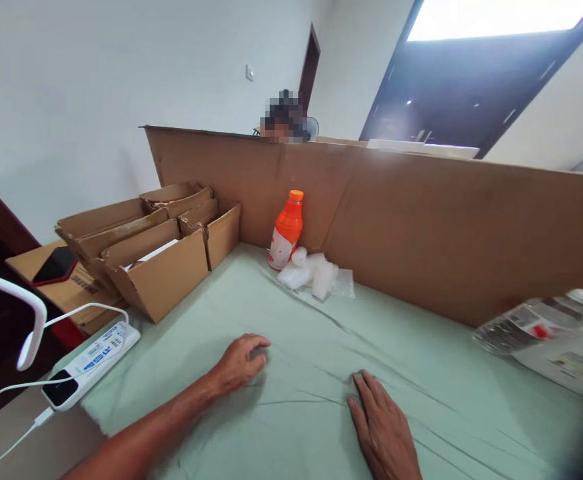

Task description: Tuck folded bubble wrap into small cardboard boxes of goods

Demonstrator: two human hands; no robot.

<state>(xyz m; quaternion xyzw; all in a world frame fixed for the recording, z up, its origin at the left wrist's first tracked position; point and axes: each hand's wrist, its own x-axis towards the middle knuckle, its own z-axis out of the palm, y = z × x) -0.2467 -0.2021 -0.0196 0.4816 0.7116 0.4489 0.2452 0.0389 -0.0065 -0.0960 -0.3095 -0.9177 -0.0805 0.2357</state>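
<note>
My left hand [241, 363] hovers over or rests at the side on the pale green cloth [301, 420]. Its fingers curve, thumb apart from them, and nothing is between them. Palm down, my right hand [384, 427] lies on the cloth with fingers stretched forward; it holds nothing. Beyond both hands an orange bottle [288, 223] with an orange cap and a white lower part stands upright against the cardboard. In front of it lies a small heap of translucent white wrapping [311, 273], which looks like bubble wrap.
Open cardboard boxes [171, 283] cluster at left. Before them lies a white device [96, 363] with cables [1, 387]. A tall cardboard panel [436, 227] borders the back; behind it a person's head shows. At right, a clear plastic bottle [516, 327] lies beside a white package [571, 360].
</note>
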